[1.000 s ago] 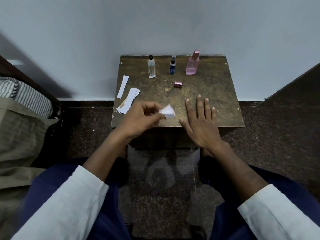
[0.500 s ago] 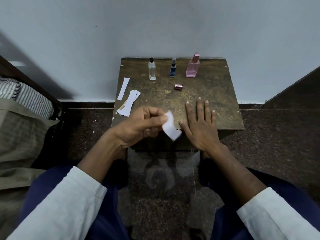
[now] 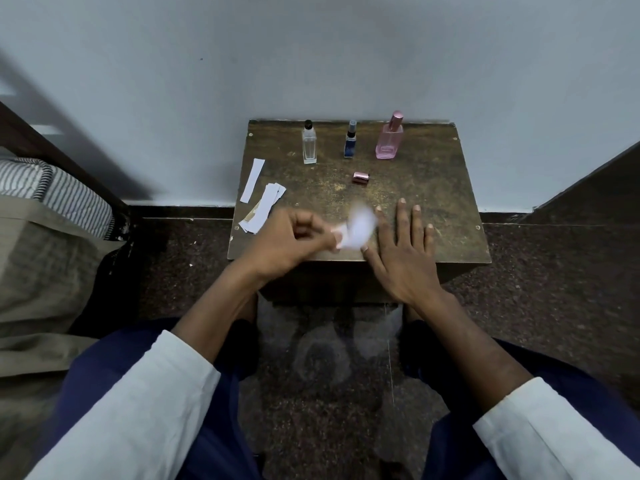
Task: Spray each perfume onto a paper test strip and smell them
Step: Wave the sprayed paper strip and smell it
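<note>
Left hand (image 3: 294,242) pinches a blurred white paper test strip (image 3: 360,227) above the worn brown tabletop (image 3: 433,188), near edge. Right hand (image 3: 405,252) lies flat at the strip's three o'clock, fingers straight. At twelve o'clock stand a clear glass bottle (image 3: 309,144), small blue bottle (image 3: 350,142), pink glass bottle (image 3: 390,138).

We see our left hand (image 3: 291,240) pinching a blurred white paper strip (image 3: 358,228) above the worn brown wooden table (image 3: 433,188), while our right hand (image 3: 405,251) lies flat on it. At the back stand a clear glass bottle (image 3: 309,145), a small dark blue bottle (image 3: 350,142) and a pink bottle (image 3: 390,138); a pink metallic cap (image 3: 361,177) lies nearer, spare white strips (image 3: 265,206) left.
</note>
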`<act>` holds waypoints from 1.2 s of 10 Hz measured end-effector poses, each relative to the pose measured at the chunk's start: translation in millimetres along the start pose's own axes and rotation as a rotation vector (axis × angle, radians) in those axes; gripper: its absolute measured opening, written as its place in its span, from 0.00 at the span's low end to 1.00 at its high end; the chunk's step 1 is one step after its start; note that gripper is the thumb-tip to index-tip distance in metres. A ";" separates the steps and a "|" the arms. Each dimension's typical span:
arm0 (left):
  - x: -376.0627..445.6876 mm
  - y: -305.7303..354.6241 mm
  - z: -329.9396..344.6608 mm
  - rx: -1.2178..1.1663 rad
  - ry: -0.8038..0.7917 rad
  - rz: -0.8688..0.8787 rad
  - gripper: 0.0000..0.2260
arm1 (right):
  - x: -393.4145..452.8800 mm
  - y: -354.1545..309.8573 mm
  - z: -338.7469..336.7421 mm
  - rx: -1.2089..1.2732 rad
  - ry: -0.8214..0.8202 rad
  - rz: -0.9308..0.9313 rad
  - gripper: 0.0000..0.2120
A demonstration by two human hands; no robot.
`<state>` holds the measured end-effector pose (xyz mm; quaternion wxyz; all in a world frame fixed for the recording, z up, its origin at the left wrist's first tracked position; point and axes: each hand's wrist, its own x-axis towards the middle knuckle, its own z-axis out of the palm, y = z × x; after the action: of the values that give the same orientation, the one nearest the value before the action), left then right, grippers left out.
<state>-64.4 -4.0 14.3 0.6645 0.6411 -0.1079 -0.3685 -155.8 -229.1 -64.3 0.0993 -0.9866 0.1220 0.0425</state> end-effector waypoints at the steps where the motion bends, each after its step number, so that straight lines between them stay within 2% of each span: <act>1: -7.3 1.2 -0.5 -0.305 -0.150 -0.082 0.13 | -0.2 0.1 -0.7 0.016 0.000 -0.001 0.37; 2: -7.3 4.2 -2.3 -0.350 -0.159 -0.035 0.08 | 0.7 -0.6 -1.6 0.016 -0.002 -0.004 0.37; 3: -5.3 1.0 3.9 0.183 0.010 -0.051 0.07 | -0.6 -1.4 -1.2 0.006 0.000 0.001 0.38; 4: -7.2 8.3 7.0 -0.288 -0.098 -0.027 0.08 | 0.3 -1.7 -3.7 0.008 0.004 0.000 0.38; 5: 1.3 -0.8 8.8 -0.010 0.016 -0.027 0.08 | -0.6 -2.3 -3.1 -0.012 -0.004 -0.002 0.39; 6: -6.5 0.3 9.3 -0.320 -0.149 0.038 0.07 | 0.3 -1.9 -1.7 0.001 0.007 -0.001 0.37; 7: -2.7 2.2 5.1 -0.100 -0.123 0.096 0.06 | -0.3 -1.0 -1.7 -0.002 0.000 -0.003 0.37; 8: 1.6 -6.1 10.9 0.277 0.026 0.055 0.08 | -0.2 -1.8 -2.0 -0.002 0.010 0.005 0.37; 9: -1.8 -7.6 5.3 -0.363 -0.140 0.203 0.12 | -0.1 -3.2 -2.1 0.003 0.007 0.010 0.36; 10: -4.8 3.8 2.0 -0.280 -0.194 0.248 0.13 | 0.4 -2.4 -1.5 -0.001 0.008 0.005 0.35; 11: 2.5 -5.6 2.0 0.846 0.143 0.257 0.11 | -0.2 -2.5 -0.2 -0.009 0.013 0.007 0.36; 12: 4.6 -14.6 3.7 0.725 0.226 0.350 0.07 | 2.0 -2.2 -0.8 0.007 0.001 0.002 0.37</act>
<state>-68.6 -8.4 -0.2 0.4561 0.8419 -0.2643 -0.1158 -153.3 -227.6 -63.3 0.1026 -0.9862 0.1229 0.0419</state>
